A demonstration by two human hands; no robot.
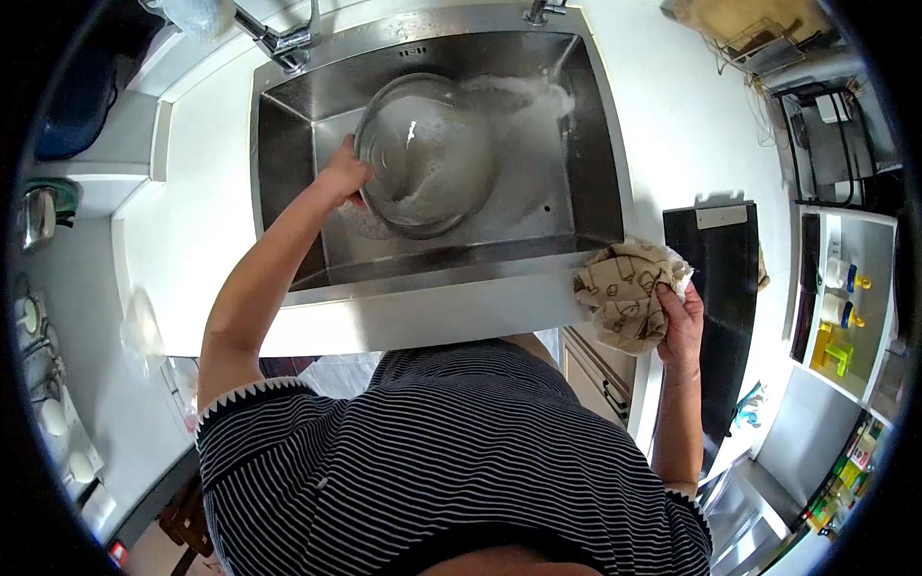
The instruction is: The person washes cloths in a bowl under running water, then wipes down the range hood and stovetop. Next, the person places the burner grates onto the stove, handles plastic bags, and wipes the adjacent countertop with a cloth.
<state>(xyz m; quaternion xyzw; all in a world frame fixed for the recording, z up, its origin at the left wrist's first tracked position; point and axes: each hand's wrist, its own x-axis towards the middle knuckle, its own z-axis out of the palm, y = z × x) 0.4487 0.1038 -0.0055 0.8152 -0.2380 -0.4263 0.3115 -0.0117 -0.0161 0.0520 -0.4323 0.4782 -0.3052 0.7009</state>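
Observation:
A large round bowl [423, 158] with a shiny rim sits tilted in the stainless steel sink [538, 206]. Cloudy liquid shows inside it, and its far right edge is hard to make out. My left hand [344, 175] is closed on the bowl's left rim, its fingertips partly hidden. Over the sink's front right corner, my right hand [680, 317] grips a bunched beige dishcloth [629, 293] with brown drawings on it. Whitish, foamy water spreads across the sink floor right of the bowl.
A chrome faucet [288, 46] stands at the sink's back left, with a smaller tap [544, 12] at the back right. To the right, a black cooktop [711, 317] is set in the white counter [663, 125]. A shelf [850, 298] with bottles is at far right.

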